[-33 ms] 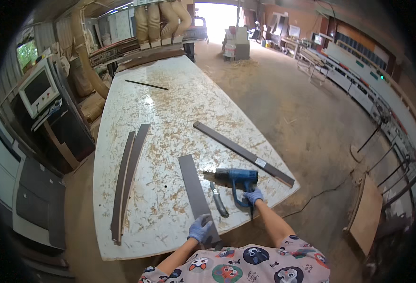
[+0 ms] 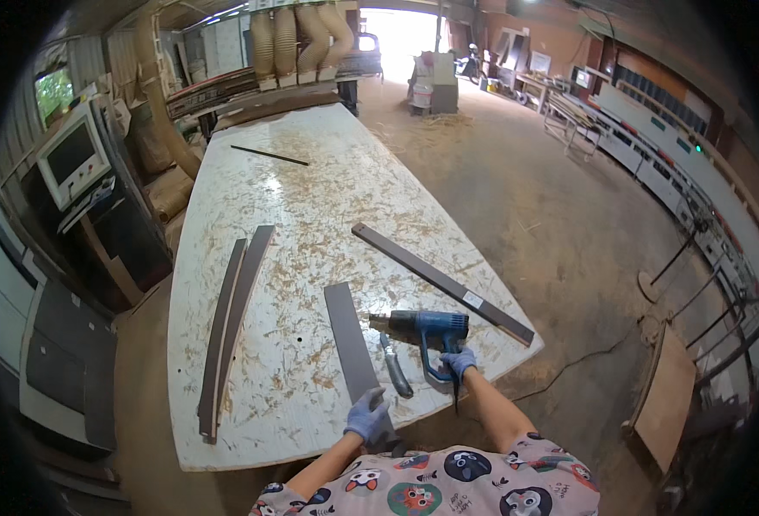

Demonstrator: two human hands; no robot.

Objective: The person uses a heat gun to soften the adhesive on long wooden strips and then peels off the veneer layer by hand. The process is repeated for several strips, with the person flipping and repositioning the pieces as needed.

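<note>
My gloved right hand [image 2: 459, 361] is wrapped round the handle of a blue heat gun [image 2: 431, 325]. The gun lies on its side at the table's near right, its metal nozzle pointing left toward a dark flat strip of board [image 2: 347, 331]. At the near end of that strip, my gloved left hand [image 2: 367, 415] grips it close to the table edge. Between strip and gun lies a utility knife [image 2: 395, 368] with a dark handle, touched by neither hand. The strip's lowest end is partly covered by my left hand.
Two long dark strips [image 2: 240, 318] lie side by side on the left of the white, scuffed table [image 2: 302, 249]. Another strip [image 2: 431, 273] slants along the right edge. A thin dark rod [image 2: 269, 155] rests farther off. A control cabinet [image 2: 74, 159] stands left; a cable [image 2: 569, 374] crosses the floor.
</note>
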